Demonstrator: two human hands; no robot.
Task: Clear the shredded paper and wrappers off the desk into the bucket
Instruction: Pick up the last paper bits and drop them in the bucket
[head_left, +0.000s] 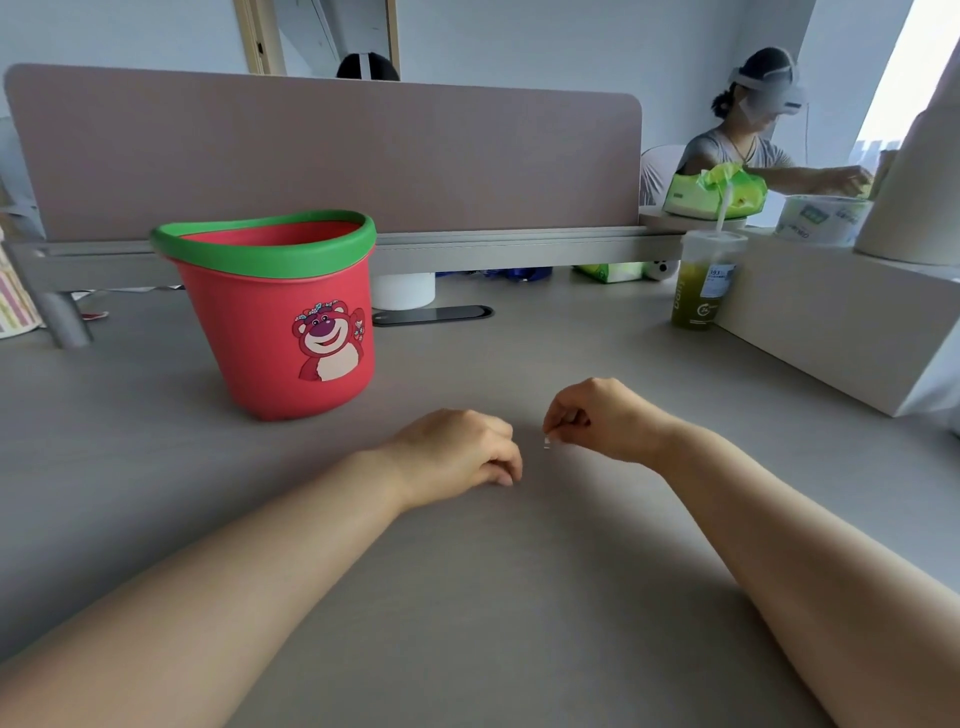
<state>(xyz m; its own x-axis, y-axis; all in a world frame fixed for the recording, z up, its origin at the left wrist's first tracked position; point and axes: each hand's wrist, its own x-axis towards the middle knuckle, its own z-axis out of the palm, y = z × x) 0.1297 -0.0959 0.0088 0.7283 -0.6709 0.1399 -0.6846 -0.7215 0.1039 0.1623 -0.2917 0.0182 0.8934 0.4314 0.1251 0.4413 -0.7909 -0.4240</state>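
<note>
Right of one bucket (280, 322), one scrap (547, 441)

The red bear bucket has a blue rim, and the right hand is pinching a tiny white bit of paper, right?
Not quite. The head view shows that the rim of the bucket is green, not blue. The rest is right: the bucket is red with a bear on it, and the right hand pinches a tiny white bit of paper.
</note>
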